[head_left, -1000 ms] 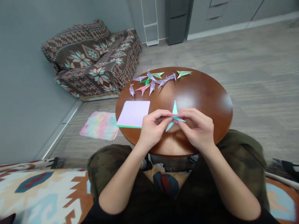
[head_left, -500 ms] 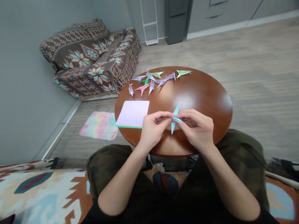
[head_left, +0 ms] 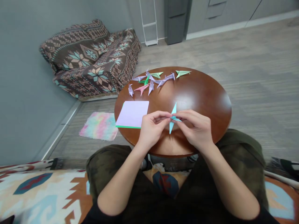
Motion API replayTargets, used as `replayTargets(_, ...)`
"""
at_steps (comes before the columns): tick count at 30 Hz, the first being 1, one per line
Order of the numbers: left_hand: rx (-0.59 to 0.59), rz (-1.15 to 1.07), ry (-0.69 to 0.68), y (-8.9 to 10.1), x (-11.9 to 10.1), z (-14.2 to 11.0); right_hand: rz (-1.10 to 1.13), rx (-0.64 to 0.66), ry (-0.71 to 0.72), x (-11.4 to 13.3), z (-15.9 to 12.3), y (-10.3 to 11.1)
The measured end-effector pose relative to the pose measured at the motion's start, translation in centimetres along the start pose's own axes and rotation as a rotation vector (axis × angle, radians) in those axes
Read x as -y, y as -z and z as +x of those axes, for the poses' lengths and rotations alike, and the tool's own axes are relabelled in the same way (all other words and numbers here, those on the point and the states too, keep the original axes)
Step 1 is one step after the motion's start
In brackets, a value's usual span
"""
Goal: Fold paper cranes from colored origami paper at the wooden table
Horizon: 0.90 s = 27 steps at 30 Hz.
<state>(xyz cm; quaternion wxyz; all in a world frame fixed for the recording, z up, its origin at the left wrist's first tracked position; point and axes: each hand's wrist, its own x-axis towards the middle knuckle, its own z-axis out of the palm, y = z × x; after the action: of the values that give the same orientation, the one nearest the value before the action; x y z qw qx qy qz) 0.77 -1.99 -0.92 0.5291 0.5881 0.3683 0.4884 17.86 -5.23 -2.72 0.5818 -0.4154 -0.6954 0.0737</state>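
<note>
A light-blue origami crane (head_left: 171, 127) is pinched between my two hands above the near part of the round table. One long blue point sticks out away from me and another toward me. My left hand (head_left: 154, 128) grips its left side between thumb and fingers. From the right, my right hand (head_left: 197, 127) pinches the crane's other side, fingertips close to those of the left. The fingers hide part of the folded middle. A stack of square paper (head_left: 132, 113), lilac on top with a green edge below, lies left of my left hand.
Several folded paper cranes (head_left: 151, 87) in lilac, green and pink stand at the far left of the brown table (head_left: 205, 90). A pale green crane (head_left: 182, 73) sits apart at the far edge. Beyond are a draped sofa (head_left: 93, 62) and a pastel mat (head_left: 99, 126).
The blue crane has turned and shifted slightly between my fingertips, its long points swinging upright and then tilting a little again. Both hands keep their pinch and hardly move.
</note>
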Motion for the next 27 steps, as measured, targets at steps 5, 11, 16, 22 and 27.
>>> replayTargets(5,-0.010,-0.023,-0.020,-0.15,0.20,-0.11,0.022,-0.022,-0.010,-0.03,0.01,-0.02)
replayTargets(11,0.016,-0.052,-0.078,-0.10,0.55,0.09,0.084,-0.050,-0.036,-0.14,-0.14,-0.19)
replayTargets(16,0.031,-0.070,-0.104,-0.34,0.30,0.08,0.076,-0.087,-0.008,-0.17,-0.31,-0.27)
replayTargets(22,0.039,0.011,-0.139,-0.79,-0.08,-0.21,0.014,-0.139,0.018,-0.03,-0.33,-0.37)
replayTargets(27,0.005,0.074,-0.194,-0.85,0.21,-0.45,0.105,-0.148,-0.106,0.31,-0.35,-0.66)
